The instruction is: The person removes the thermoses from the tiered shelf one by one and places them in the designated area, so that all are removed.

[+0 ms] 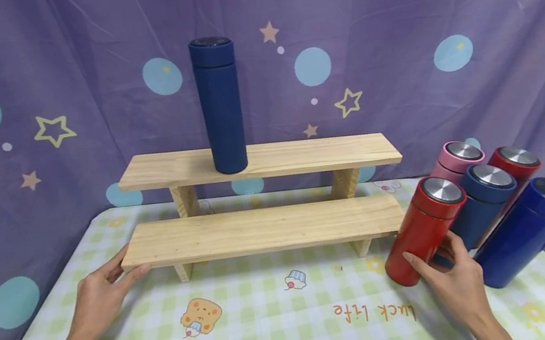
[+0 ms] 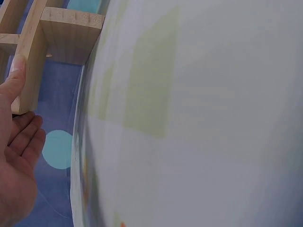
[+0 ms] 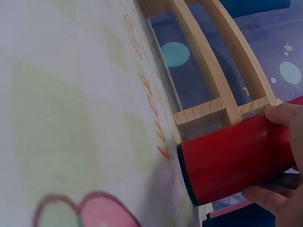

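My left hand [image 1: 100, 295] holds the left end of the lower tier of a two-tier wooden shelf [image 1: 261, 229]. The thumb [image 2: 17, 75] lies along the front edge, while the other fingers bend at the board's end. At the right, my right hand [image 1: 455, 278] grips a red thermos [image 1: 420, 232] with a silver lid around its lower half, thumb in front and fingers behind. Its base is at the tablecloth, close by the lower tier's right end. On the upper tier a tall navy thermos [image 1: 221, 106] stands upright, left of the middle.
Grouped behind and right of the red thermos are a pink thermos [image 1: 457, 158], a second red thermos [image 1: 517, 162], a blue thermos [image 1: 485, 200] and a dark-blue thermos [image 1: 533, 228]. A checked tablecloth [image 1: 261, 328] covers the table. Behind it hangs a purple curtain [image 1: 374, 2].
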`<action>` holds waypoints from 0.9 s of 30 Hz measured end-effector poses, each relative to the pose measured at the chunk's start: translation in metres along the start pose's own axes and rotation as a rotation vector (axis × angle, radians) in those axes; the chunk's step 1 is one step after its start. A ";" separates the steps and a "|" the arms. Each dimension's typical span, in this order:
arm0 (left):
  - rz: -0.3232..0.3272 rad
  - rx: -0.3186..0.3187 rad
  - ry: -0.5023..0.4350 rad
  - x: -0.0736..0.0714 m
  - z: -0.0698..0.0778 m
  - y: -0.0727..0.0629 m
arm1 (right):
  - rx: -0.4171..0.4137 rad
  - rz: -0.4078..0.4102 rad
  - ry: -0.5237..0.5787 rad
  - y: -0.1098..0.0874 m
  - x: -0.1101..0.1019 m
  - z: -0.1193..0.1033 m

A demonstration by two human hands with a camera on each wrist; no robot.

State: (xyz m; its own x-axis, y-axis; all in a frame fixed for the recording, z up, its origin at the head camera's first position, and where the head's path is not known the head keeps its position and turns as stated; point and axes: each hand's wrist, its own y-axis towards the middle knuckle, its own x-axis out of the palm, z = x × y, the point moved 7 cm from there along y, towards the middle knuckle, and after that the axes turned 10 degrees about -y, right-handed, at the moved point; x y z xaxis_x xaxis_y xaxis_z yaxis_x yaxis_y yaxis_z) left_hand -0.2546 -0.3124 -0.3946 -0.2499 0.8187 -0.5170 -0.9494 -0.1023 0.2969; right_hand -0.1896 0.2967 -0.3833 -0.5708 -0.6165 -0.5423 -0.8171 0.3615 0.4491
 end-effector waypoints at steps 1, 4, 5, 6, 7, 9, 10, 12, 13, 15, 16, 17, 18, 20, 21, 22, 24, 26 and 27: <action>0.001 0.002 0.000 0.000 0.000 0.000 | -0.001 0.005 0.008 0.000 0.000 0.000; 0.002 0.006 0.001 0.001 0.002 0.000 | -0.005 0.010 0.021 0.000 -0.001 0.000; 0.004 0.007 0.001 0.001 0.002 0.000 | -0.008 0.009 0.027 0.000 -0.001 0.000; 0.004 0.008 0.002 0.001 0.002 0.000 | -0.011 0.009 0.027 0.001 -0.001 -0.001; 0.004 0.006 0.002 0.001 0.002 0.000 | -0.015 0.010 0.023 0.001 -0.002 -0.002; 0.004 0.004 0.005 0.000 0.002 0.000 | -0.025 0.015 0.021 0.002 -0.004 -0.005; 0.004 0.003 0.007 0.000 0.002 0.000 | -0.030 0.019 0.021 0.003 -0.005 -0.007; 0.002 0.001 0.010 0.000 0.001 0.000 | -0.040 0.029 0.016 0.005 -0.008 -0.012; 0.001 0.001 0.011 0.000 0.001 0.000 | -0.046 0.033 0.018 0.006 -0.010 -0.015; -0.001 0.005 0.008 -0.001 0.000 0.000 | -0.049 0.038 0.022 0.007 -0.012 -0.020; -0.002 0.007 0.009 -0.001 0.000 0.000 | -0.049 0.037 0.022 0.007 -0.013 -0.022; -0.003 0.008 0.007 -0.001 0.000 0.000 | -0.050 0.034 0.021 0.007 -0.014 -0.024; -0.004 0.010 0.006 -0.001 0.000 0.000 | -0.049 0.030 0.022 0.008 -0.015 -0.026; -0.004 0.014 0.004 -0.001 0.001 0.000 | -0.046 0.018 0.028 0.009 -0.016 -0.029; -0.003 0.014 0.004 -0.001 0.001 0.000 | -0.046 0.011 0.029 0.009 -0.017 -0.030; -0.003 0.014 0.004 -0.001 0.001 0.000 | -0.048 0.005 0.031 0.010 -0.017 -0.032; -0.002 0.014 0.003 -0.001 0.001 0.000 | -0.057 -0.003 0.041 0.011 -0.018 -0.035; -0.003 0.013 0.004 -0.001 0.001 0.000 | -0.070 -0.008 0.047 0.012 -0.018 -0.040; -0.004 0.012 0.004 -0.001 0.001 0.000 | -0.080 -0.010 0.050 0.012 -0.018 -0.042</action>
State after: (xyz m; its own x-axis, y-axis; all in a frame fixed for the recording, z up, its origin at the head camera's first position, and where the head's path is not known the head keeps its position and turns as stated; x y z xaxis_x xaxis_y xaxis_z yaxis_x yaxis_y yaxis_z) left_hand -0.2540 -0.3127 -0.3936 -0.2471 0.8170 -0.5209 -0.9479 -0.0924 0.3048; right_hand -0.1858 0.2834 -0.3380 -0.5566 -0.6544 -0.5118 -0.8123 0.2995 0.5005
